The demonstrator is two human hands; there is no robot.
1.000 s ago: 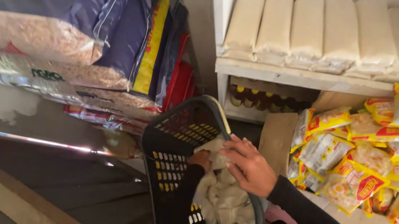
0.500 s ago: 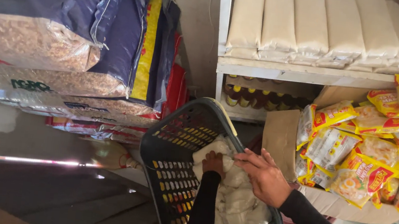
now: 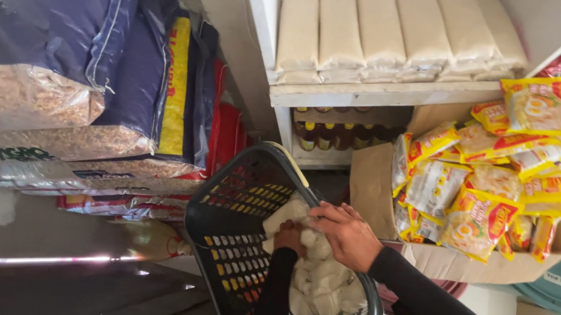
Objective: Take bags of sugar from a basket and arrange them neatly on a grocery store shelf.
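Both hands are inside the black basket (image 3: pixel 235 244) at lower centre of the frame. The right hand (image 3: pixel 349 236) lies palm-down, fingers partly curled, on top of the white packs (image 3: pixel 315 281) that fill the basket. Whether it grips one or only presses on it cannot be told. The left hand (image 3: pixel 291 239) sits just beside it, lower in the basket, mostly hidden by the packs and its dark sleeve, so how far it is closed cannot be told.

Judgement: the step in hand is sorting or lifting packs in the basket. A next move would call for a firm hold on a single pack, clear of the basket rim.

Containers: the basket holds white packs only. The shelf (image 3: pixel 401 90) at upper centre carries a row of similar white packs standing side by side. The carton (image 3: pixel 424 255) at right overflows with yellow packets (image 3: pixel 478 219). Large sacks (image 3: pixel 56 83) are stacked at left.
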